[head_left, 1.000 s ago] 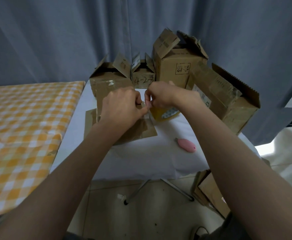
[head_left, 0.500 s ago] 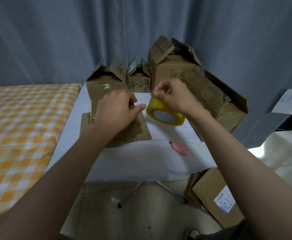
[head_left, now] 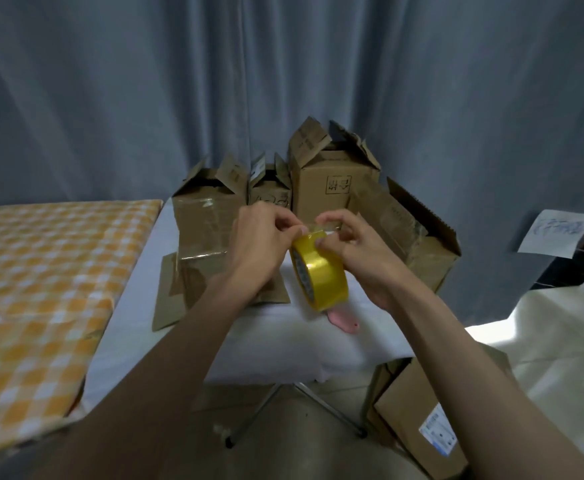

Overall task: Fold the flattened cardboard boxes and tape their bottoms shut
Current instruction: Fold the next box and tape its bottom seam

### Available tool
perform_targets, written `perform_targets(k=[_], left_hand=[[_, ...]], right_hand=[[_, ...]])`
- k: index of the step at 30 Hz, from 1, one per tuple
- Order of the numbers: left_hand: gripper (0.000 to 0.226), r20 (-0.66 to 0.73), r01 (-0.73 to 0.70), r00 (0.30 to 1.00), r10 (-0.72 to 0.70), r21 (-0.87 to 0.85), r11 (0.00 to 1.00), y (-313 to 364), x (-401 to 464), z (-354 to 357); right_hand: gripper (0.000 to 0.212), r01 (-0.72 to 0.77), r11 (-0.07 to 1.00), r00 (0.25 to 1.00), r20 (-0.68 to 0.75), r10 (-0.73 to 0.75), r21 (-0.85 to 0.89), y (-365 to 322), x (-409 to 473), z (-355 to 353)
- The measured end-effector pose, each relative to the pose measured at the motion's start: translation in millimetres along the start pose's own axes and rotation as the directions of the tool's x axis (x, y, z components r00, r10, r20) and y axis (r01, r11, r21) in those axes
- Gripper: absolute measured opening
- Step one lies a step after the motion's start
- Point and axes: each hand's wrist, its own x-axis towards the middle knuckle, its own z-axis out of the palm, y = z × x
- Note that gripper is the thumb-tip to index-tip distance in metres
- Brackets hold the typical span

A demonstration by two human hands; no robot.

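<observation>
A yellow tape roll (head_left: 320,271) hangs in the air above the white table (head_left: 283,344). My right hand (head_left: 351,249) grips the roll at its top, fingers curled on it. My left hand (head_left: 259,242) pinches at the roll's top edge, where the loose tape end lies. Behind my left hand a cardboard box (head_left: 202,230) stands on flattened cardboard (head_left: 169,299). Several folded boxes stand at the back of the table, the tallest (head_left: 332,181) with its flaps up.
A pink cutter (head_left: 344,322) lies on the table under the roll. An orange checked cloth (head_left: 41,278) covers the surface at left. More cardboard (head_left: 418,424) leans on the floor at lower right. A box on its side (head_left: 418,233) is at back right.
Both hands have lifted off the box on the table. My right hand brought the tape roll up and my left hand came over to pinch at its top edge.
</observation>
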Motion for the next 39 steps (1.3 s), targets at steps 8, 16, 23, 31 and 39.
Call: perform_targets(k=[8, 16, 23, 31, 39], left_hand=[[0.009, 0.052, -0.029, 0.998, 0.024, 0.089, 0.996, 2, -5, 6], [0.014, 0.0, -0.024, 1.0, 0.024, -0.024, 0.999, 4, -3, -4], [0.008, -0.03, -0.085, 0.996, 0.083, -0.085, 0.993, 23, -15, -12], [0.006, -0.013, 0.058, 0.998, -0.059, -0.053, 0.997, 10, -4, -16], [0.048, 0.1, 0.136, 0.981, -0.167, 0.26, 0.956, -3, 6, -13]], right_hand=[[0.07, -0.325, 0.934, 0.944, 0.114, 0.31, 0.151, 15, -11, 17], [0.039, -0.257, 0.921, 0.964, 0.015, 0.264, 0.294, 13, -16, 15], [0.017, -0.113, 0.977, 0.991, -0.045, 0.124, 0.182, 15, -12, 12], [0.012, 0.015, 0.997, 0.998, 0.053, -0.019, 0.07, 16, -17, 0], [0.018, 0.115, 0.992, 0.989, 0.104, -0.109, -0.054, 16, -15, -10]])
